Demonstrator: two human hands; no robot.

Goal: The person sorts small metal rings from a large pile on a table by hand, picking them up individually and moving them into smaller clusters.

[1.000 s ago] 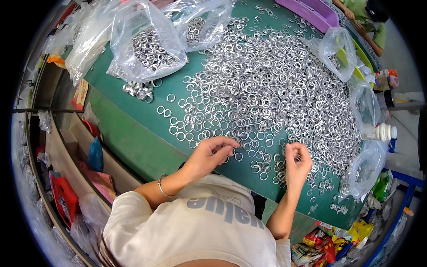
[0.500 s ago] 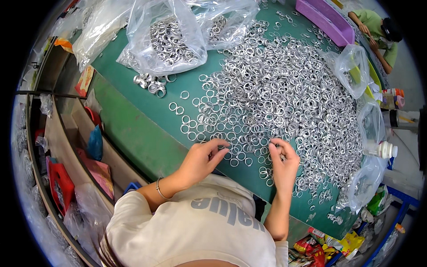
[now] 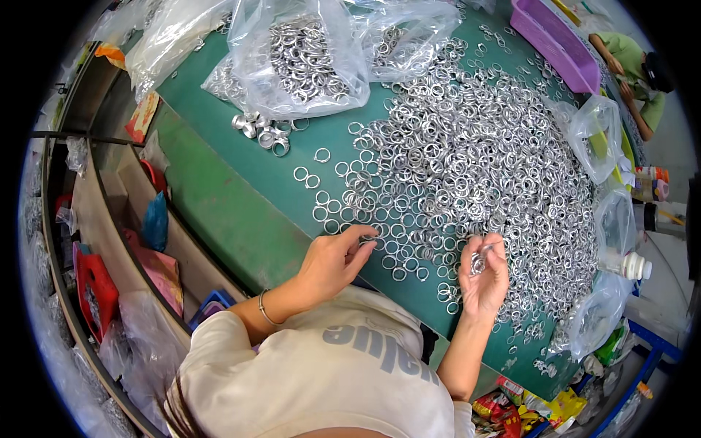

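Small round silver metal rings (image 3: 478, 261) lie in the right hand (image 3: 483, 286), fingers curled round them, at the broad silver-ring heap's (image 3: 504, 164) near edge. Near-left of the heap, the left hand's (image 3: 330, 264) grip cannot be told.

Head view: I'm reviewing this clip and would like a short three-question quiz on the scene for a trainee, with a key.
1. Multiple choice: what does the right hand hold?
a) a bottle
b) metal rings
c) a plastic bag

2. True or false: a bracelet circles the left wrist.

3. Fill the gap: the basket at the far side of the table is ____ in colour.

Key: 1 b; 2 true; 3 purple.
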